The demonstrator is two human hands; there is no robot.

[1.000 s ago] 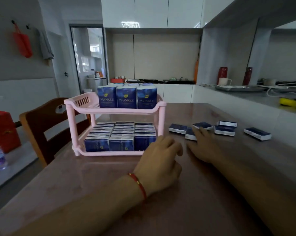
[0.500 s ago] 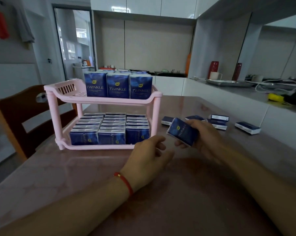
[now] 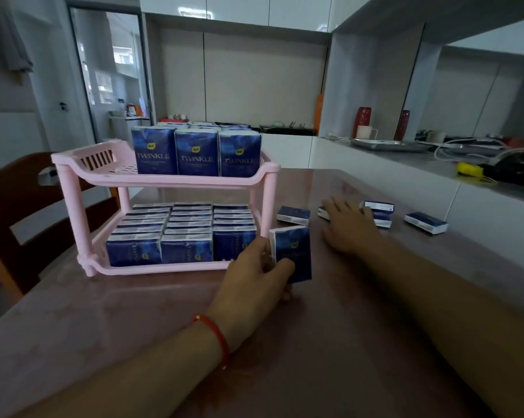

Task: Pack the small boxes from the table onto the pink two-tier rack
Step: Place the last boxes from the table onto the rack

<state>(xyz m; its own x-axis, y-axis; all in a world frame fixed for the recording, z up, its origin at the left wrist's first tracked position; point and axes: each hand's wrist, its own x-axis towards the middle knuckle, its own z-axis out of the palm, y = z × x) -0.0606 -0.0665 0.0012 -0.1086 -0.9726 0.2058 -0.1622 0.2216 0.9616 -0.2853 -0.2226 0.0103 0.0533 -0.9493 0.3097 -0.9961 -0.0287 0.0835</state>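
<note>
A pink two-tier rack (image 3: 73, 188) stands on the table's left half. Blue boxes (image 3: 196, 152) stand upright in its upper tier, and several more (image 3: 185, 227) fill the lower tier in rows. My left hand (image 3: 254, 276) grips one blue box (image 3: 293, 248) upright, just right of the rack's front right leg. My right hand (image 3: 348, 227) lies flat, fingers spread, over loose boxes on the table. One loose box (image 3: 293, 215) lies left of that hand, two others (image 3: 379, 206) (image 3: 426, 223) lie to its right.
A brown wooden chair (image 3: 19, 212) stands at the table's left edge beside the rack. A white counter (image 3: 405, 173) runs along the table's right side, bearing a metal tray, cables and a yellow tool. The brown table top (image 3: 315, 342) stretches toward me.
The blue box passed from my right hand to my left hand, which now holds it upright. My right hand went back out to the loose boxes on the table.
</note>
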